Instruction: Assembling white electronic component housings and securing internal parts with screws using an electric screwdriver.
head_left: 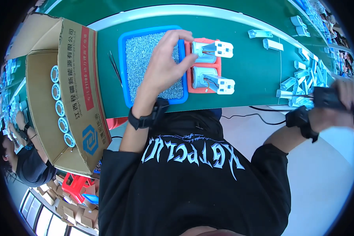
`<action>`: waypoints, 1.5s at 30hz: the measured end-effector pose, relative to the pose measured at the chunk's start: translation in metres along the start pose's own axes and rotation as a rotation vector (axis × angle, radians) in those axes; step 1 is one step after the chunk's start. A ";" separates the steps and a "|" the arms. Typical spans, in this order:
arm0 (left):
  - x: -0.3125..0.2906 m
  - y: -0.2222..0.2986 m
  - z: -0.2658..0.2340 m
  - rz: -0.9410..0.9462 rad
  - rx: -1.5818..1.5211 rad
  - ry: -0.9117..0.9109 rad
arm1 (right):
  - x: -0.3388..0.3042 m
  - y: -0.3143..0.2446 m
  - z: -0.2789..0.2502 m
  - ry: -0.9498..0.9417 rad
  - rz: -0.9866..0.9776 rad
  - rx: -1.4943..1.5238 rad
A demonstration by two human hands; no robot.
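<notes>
Two grey cylindrical parts, the upper cylinder (pixel 203 52) and the lower cylinder (pixel 202 77), lie side by side in an orange holder (pixel 189 84) on the green bench (pixel 247 74), each carrying red and blue wires and a white plastic end piece pointing to the right; the left hand (pixel 165 63) reaches over the right half of a blue tray (pixel 122 70) filled with small silvery screws (pixel 139 59), its fingers curled and its fingertips (pixel 190 59) resting at the left edge of the holder, touching or almost touching the upper cylinder; the fingers are bent as if pinching, but whether anything sits between them cannot be told; a black band (pixel 145 118) wraps that wrist; the right hand (pixel 338 106), also banded in black at the wrist, is far off at the right rim, well apart from the holder, clenched around a dark tool (pixel 326 97) whose shape is blurred; just beside that hand lies a heap of pale blue plastic pieces (pixel 299 84), with more of them scattered along the far edge of the bench; a pair of thin dark tweezers (pixel 115 67) lies left of the tray; further left stands an open cardboard box (pixel 72 78) with a row of pale rings (pixel 59 106) along its inner wall; another person (pixel 23 157) is at the lower left.
</notes>
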State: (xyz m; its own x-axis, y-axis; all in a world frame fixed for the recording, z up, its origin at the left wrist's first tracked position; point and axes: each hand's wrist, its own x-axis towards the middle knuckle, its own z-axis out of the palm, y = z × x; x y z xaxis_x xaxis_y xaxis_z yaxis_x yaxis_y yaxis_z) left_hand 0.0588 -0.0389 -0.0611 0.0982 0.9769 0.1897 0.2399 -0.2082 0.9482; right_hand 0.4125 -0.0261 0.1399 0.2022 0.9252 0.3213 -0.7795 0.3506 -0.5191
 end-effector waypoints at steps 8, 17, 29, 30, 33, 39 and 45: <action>-0.021 0.022 0.007 0.513 0.524 -0.348 | -0.079 0.167 -0.093 -0.033 0.937 -0.944; -0.016 -0.003 0.022 0.144 0.254 -0.259 | -0.106 0.201 -0.113 -0.095 0.923 -0.912; 0.249 0.085 -0.051 0.630 1.096 -0.060 | -0.083 0.178 -0.138 -0.143 0.858 -1.069; 0.291 0.070 -0.050 0.494 1.278 -0.131 | -0.083 0.179 -0.141 -0.123 0.845 -1.005; 0.370 0.000 -0.053 0.399 1.896 -0.374 | -0.080 0.184 -0.144 -0.091 0.825 -0.885; 0.435 -0.051 -0.008 0.245 2.073 -0.307 | -0.088 0.173 -0.160 -0.146 0.823 -0.972; 0.480 -0.121 0.007 0.367 1.898 -0.186 | -0.089 0.173 -0.161 -0.152 0.832 -0.911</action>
State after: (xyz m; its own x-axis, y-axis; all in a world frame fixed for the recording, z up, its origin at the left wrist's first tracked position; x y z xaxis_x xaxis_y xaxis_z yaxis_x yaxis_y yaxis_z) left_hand 0.0835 0.4554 -0.0870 0.4332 0.8908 0.1372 0.7419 -0.2660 -0.6155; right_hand 0.3554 -0.0240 -0.1056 -0.2741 0.9098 -0.3115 0.0699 -0.3042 -0.9500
